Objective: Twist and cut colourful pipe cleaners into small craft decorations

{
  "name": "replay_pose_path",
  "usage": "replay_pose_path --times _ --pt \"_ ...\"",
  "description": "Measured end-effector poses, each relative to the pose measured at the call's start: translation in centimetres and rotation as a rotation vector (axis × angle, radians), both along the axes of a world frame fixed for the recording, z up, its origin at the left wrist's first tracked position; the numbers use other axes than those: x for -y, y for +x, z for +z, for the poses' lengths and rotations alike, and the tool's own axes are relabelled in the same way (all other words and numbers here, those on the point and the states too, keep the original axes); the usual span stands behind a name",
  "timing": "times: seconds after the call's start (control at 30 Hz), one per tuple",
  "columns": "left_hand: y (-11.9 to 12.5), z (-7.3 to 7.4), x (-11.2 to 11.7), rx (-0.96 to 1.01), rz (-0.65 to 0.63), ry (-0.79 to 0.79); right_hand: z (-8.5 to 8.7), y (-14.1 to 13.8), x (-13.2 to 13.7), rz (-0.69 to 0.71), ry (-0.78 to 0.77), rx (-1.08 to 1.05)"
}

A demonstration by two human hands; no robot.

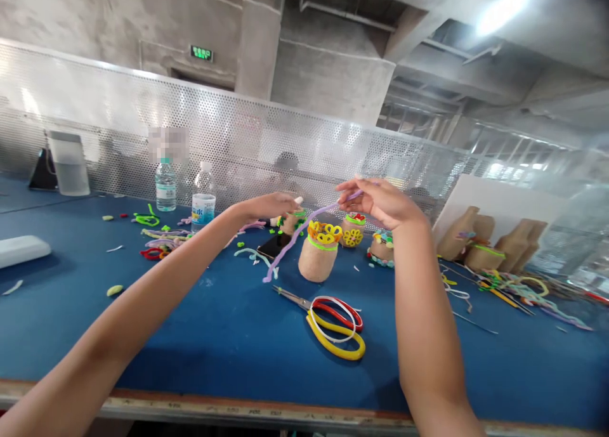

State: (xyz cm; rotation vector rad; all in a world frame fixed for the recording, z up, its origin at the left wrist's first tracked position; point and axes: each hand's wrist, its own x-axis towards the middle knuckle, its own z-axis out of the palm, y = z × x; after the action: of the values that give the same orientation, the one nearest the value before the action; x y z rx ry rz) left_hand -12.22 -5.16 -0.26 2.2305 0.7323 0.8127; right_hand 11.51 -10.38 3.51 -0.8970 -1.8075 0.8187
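Observation:
My right hand (380,202) is raised above the blue table, its fingers pinching the upper end of a purple pipe cleaner (304,231), which hangs in a curve down to the left. My left hand (271,205) is raised close by with its fingers together; a small pale tip shows at them, and what it is I cannot tell. Just below the hands stands a twine-wrapped jar (318,262) ringed with yellow pipe cleaner loops. Similar decorated jars (352,232) stand behind it. Scissors (291,297) with red and yellow loops at the handle (335,328) lie in front.
The blue table (57,323) has a front edge (238,405) under my forearms. Two water bottles (165,186) stand at the back, before a perforated metal screen (228,139). A phone (275,245) lies near the jars. Pipe cleaner scraps (157,241) lie left; cardboard vase shapes (483,240) stand right.

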Motion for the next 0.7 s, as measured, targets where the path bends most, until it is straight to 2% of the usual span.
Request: replay_pose_path --times 0.1,0.17,0.3,0.43,0.57,0.7 --pt "0.3 0.2 1.1 0.03 -0.069 -0.099 -0.2 -2.2 0.3 0.118 -0.023 -0.012" --pt "0.1 0.5 1.4 0.091 -0.076 -0.13 -0.2 -3.4 0.7 0.131 -0.024 -0.027" --pt "-1.3 1.7 1.6 0.106 -0.004 0.001 -0.1 -4.4 1.1 -0.018 0.02 -0.046" --pt "-3.3 2.9 1.9 0.076 0.082 0.151 0.2 -4.1 1.3 -0.162 0.073 0.032" --pt "-4.6 3.3 1.9 0.038 0.188 0.303 0.6 -3.3 1.7 -0.243 0.12 0.037" --pt "-4.6 3.4 1.6 0.015 0.185 0.379 0.8 -2.3 1.8 -0.321 0.153 0.094"
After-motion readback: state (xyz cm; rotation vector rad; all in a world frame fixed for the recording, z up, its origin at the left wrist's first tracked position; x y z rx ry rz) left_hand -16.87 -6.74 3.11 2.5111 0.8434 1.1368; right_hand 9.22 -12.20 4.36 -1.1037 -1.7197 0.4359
